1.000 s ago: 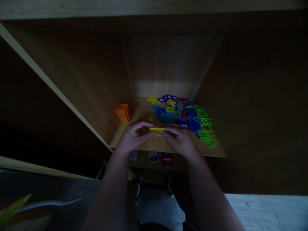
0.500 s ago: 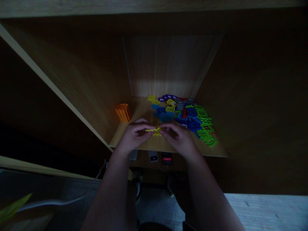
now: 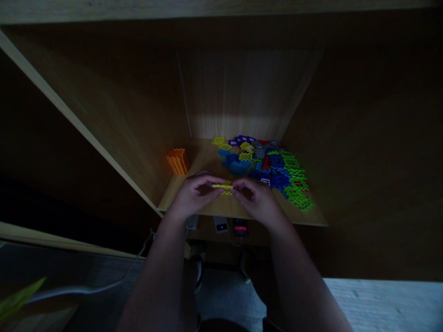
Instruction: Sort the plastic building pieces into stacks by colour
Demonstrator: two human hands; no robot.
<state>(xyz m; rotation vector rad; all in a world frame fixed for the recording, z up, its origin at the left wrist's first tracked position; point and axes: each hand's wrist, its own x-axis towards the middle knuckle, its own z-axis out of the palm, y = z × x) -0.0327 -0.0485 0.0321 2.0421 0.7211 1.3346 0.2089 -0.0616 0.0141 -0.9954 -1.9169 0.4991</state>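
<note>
Between my two hands, above the front of a wooden shelf (image 3: 207, 210), are yellow interlocking plastic tiles (image 3: 226, 186) with notched edges. My left hand (image 3: 194, 193) pinches them from the left, thumb and fingers closed. From the right, my right hand (image 3: 255, 196) pinches the same yellow tiles, its fingertips almost meeting those of the left. One tile looks edge-on and another shows around it; how they join is too small to tell. Beyond my hands lie loose blue tiles (image 3: 238, 167) and other yellow tiles (image 3: 245, 157).
A stack of orange tiles (image 3: 178, 161) stands at the shelf's left. Green tiles (image 3: 296, 180), dark blue tiles (image 3: 277, 177) and purple tiles (image 3: 242, 139) pile up on the right and back. Below sit a grey device (image 3: 220, 224) and a phone-like device (image 3: 240, 228) with a cable.
The yellow tile at my left fingers has turned flatter, more level and edge-on against the other yellow piece. Both hands stay in nearly the same place.
</note>
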